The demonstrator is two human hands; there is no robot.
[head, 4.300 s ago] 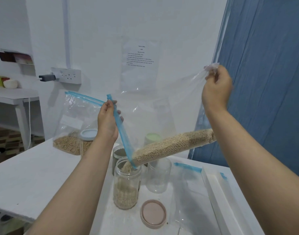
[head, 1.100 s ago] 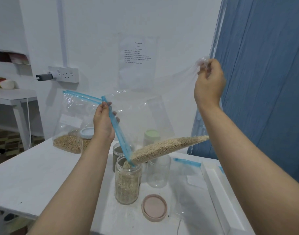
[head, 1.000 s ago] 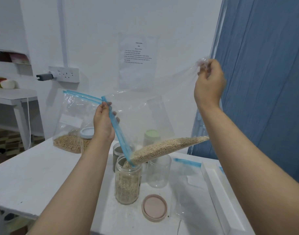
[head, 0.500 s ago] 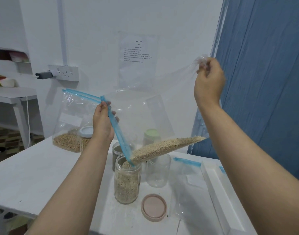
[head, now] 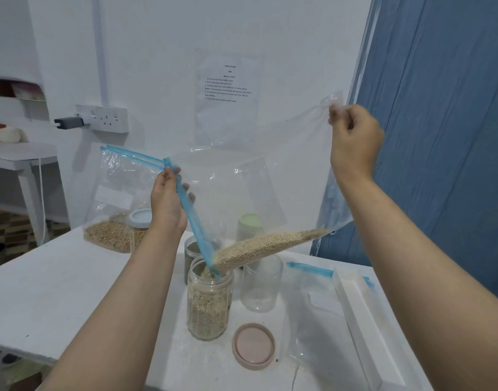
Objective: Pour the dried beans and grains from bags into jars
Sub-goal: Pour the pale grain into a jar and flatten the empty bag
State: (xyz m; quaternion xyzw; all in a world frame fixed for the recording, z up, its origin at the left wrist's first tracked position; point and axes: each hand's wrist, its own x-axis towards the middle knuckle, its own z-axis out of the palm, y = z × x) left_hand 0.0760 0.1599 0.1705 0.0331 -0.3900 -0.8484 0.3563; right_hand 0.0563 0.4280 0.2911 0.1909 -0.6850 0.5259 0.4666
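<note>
Two hands held a clear bag [head: 242, 193] up w/ grain [head: 267, 246] inside. The left hand [head: 167, 201] gripped the blue zip edge and the right hand [head: 355, 142] pinched the top corner. The bag's low corner sat in the jar [head: 209, 303] on the table [head: 58, 292], next to a pink lid [head: 253, 345].

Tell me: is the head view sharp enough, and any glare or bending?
Head view: even, soft light; bag and jar sharp; faint sheen on the bag, no hard glare; wide-angle bending at the edges; wall notice too small to read.
</note>
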